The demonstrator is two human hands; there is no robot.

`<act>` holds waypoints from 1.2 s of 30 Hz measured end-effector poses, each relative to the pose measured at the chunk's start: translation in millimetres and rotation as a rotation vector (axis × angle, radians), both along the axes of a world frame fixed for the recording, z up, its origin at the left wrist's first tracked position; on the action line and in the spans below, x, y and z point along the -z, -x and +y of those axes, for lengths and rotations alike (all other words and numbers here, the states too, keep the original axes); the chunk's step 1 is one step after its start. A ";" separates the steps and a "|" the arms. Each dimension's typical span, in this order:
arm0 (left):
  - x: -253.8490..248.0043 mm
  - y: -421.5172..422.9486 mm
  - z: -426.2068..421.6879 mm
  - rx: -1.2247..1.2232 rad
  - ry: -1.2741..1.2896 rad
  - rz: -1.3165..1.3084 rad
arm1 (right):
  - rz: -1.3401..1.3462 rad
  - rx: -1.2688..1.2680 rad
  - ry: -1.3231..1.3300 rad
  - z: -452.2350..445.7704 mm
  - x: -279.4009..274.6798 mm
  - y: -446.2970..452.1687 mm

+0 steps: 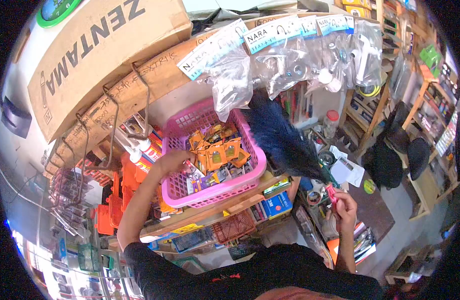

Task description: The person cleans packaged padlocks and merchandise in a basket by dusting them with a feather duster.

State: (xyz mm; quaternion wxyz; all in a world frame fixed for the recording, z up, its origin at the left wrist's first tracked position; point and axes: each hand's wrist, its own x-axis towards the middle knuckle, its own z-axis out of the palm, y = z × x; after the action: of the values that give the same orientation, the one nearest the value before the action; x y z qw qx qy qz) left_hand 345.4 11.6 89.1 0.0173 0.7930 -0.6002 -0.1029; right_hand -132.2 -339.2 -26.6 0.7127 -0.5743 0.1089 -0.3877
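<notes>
A pink plastic basket (260,159) stands on a wooden shelf, holding orange packets (216,156) and other small packages. Over its left side reaches my left hand (177,162), fingers closed on a small whitish packet (192,169) among the contents. My right hand (346,206), right of the basket, is wrapped round the pink handle (332,194) of a duster. The duster's dark blue bristles (282,131) spread up and left from the handle, behind the basket's right edge.
Bagged taps (285,67) hang from a wooden beam (162,67) above the basket. Metal hooks project at the left, near orange items (132,175). A large cardboard box (110,45) lies above. At the right are a jar (331,124) and a dark chair (388,162).
</notes>
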 end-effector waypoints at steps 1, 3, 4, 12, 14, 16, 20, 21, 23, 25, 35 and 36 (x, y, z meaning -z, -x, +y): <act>-1.9 -6.5 -0.3 0.014 0.027 0.091 | 0.005 -0.002 -0.018 -1.6 0.4 2.9; -41.6 19.8 -12.4 0.089 0.131 0.035 | -0.039 -0.010 -0.042 -6.4 11.7 6.1; -58.9 30.2 -16.0 0.123 0.181 0.011 | -0.023 -0.026 -0.031 -15.8 19.7 12.0; -79.2 32.6 -21.0 -0.247 0.517 0.106 | -0.167 -0.371 -0.413 -26.7 55.9 27.4; -74.5 45.0 -31.9 -0.352 0.725 0.406 | -0.181 -0.427 -0.491 -11.0 46.3 23.9; -72.7 54.9 -44.2 -0.539 0.852 0.615 | -0.154 -0.496 -0.586 1.0 44.7 22.3; -55.8 50.6 -63.5 -0.730 1.139 1.153 | 0.153 -0.629 -0.307 20.7 13.9 9.6; -50.4 47.6 -69.5 -0.762 1.229 1.313 | 0.192 -0.652 -0.276 26.1 16.0 7.5; -38.5 37.4 -72.9 -0.681 1.241 1.461 | 0.270 -0.694 -0.213 33.9 24.5 2.5; -40.8 43.2 -76.9 -0.561 1.215 1.598 | 0.331 -0.755 -0.192 38.7 23.1 -3.9; -66.8 172.8 -123.8 -0.768 1.031 1.623 | 0.220 -0.649 -0.403 85.0 23.9 -24.5; -62.5 175.9 -120.6 -0.686 0.899 1.783 | 0.224 -0.594 -0.455 90.7 16.8 -21.3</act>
State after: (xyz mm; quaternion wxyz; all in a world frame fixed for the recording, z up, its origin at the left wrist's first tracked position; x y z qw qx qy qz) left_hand 169.6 -108.9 151.7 0.7726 0.4783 -0.0971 -0.4060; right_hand -110.9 -248.5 -43.4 0.8869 -0.4467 0.0981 -0.0654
